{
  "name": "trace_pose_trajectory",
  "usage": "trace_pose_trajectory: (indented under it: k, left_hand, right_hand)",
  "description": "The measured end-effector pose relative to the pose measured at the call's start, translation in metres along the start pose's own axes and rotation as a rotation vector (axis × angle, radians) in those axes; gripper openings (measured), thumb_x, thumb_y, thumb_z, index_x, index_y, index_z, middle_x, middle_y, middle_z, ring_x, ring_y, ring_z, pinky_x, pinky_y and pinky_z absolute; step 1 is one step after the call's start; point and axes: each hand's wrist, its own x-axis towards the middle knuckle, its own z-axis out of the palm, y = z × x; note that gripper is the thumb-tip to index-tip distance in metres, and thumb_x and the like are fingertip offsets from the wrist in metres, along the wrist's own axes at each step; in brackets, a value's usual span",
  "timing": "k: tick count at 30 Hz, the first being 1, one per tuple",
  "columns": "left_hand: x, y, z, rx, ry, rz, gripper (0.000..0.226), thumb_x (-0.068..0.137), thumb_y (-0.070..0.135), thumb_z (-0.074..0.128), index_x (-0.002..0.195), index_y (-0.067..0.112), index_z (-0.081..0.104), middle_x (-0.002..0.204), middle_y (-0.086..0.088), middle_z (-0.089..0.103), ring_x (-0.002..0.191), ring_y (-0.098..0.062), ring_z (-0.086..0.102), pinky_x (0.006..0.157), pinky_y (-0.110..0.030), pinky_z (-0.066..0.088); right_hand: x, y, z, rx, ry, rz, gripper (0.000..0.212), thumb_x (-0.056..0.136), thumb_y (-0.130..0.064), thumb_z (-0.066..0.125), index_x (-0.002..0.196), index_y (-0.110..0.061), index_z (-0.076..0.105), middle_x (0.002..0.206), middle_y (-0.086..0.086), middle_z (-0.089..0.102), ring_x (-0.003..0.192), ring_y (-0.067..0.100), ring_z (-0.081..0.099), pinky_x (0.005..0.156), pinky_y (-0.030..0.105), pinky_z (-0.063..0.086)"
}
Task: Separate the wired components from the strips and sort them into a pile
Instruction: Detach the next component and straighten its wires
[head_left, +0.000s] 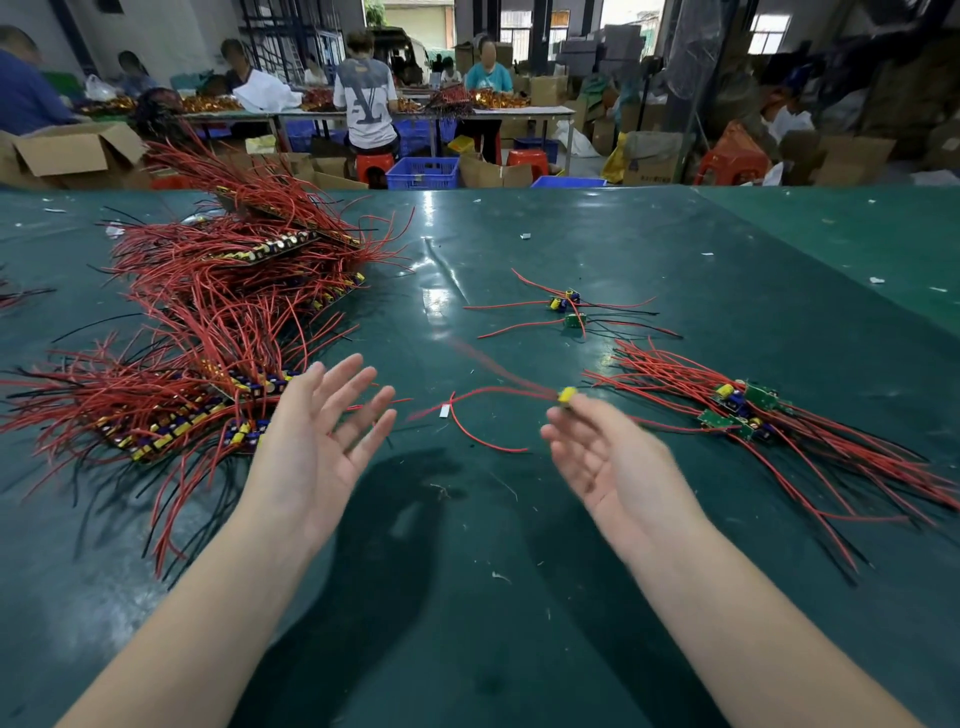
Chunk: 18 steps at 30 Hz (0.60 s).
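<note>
Head cam: both hands are up over the green desk (519, 597), palms facing each other. Left hand (317, 441) has its fingers spread and loose, holding nothing. Right hand (608, 467) is blurry; a yellow component (567, 395) with red wires sits right at its fingertips, can't tell if it's pinched. Strips (218, 332) are heaped on the left, the sorted pile (743, 410) on the right, and a few loose ones (569, 309) lie further back.
</note>
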Motion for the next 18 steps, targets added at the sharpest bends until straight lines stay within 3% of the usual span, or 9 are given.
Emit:
trace_pose_trajectory:
  k: [3, 7, 10, 18]
  left_hand:
    - [0.0, 0.003, -0.001, -0.011, 0.036, -0.019, 0.037, 0.099, 0.035, 0.042, 0.104, 0.008, 0.066, 0.106, -0.004, 0.07, 0.086, -0.015, 0.072, 0.069, -0.024, 0.058]
    - [0.0, 0.004, -0.001, -0.02, 0.078, -0.014, 0.039, 0.099, 0.035, 0.042, 0.087, 0.007, 0.067, 0.089, -0.003, 0.072, 0.085, -0.015, 0.071, 0.07, -0.023, 0.058]
    - [0.0, 0.006, -0.001, -0.039, 0.098, -0.017, 0.039, 0.099, 0.035, 0.042, 0.084, 0.007, 0.066, 0.086, -0.003, 0.073, 0.085, -0.015, 0.071, 0.073, -0.024, 0.056]
    - [0.006, 0.014, -0.006, -0.099, 0.174, 0.046, 0.035, 0.099, 0.03, 0.043, 0.081, 0.007, 0.063, 0.084, -0.004, 0.068, 0.078, -0.016, 0.07, 0.072, -0.023, 0.057]
  right_hand:
    - [0.008, -0.014, -0.011, 0.098, 0.168, -0.108, 0.003, 0.091, -0.011, 0.062, 0.091, -0.008, 0.061, 0.08, 0.003, 0.07, 0.057, 0.01, 0.069, 0.047, 0.017, 0.051]
    - [0.016, -0.024, -0.023, 0.17, 0.308, -0.121, 0.008, 0.094, 0.003, 0.051, 0.091, -0.003, 0.055, 0.099, 0.006, 0.065, 0.072, 0.017, 0.07, 0.047, 0.019, 0.052]
    - [0.021, -0.028, -0.028, 0.216, 0.38, -0.14, 0.016, 0.095, 0.006, 0.042, 0.106, -0.004, 0.047, 0.104, 0.005, 0.066, 0.074, 0.021, 0.071, 0.045, 0.021, 0.052]
    - [0.033, -0.036, -0.038, 0.341, 0.414, -0.151, 0.014, 0.102, -0.012, 0.042, 0.111, -0.001, 0.043, 0.101, 0.008, 0.065, 0.078, 0.028, 0.072, 0.048, 0.022, 0.054]
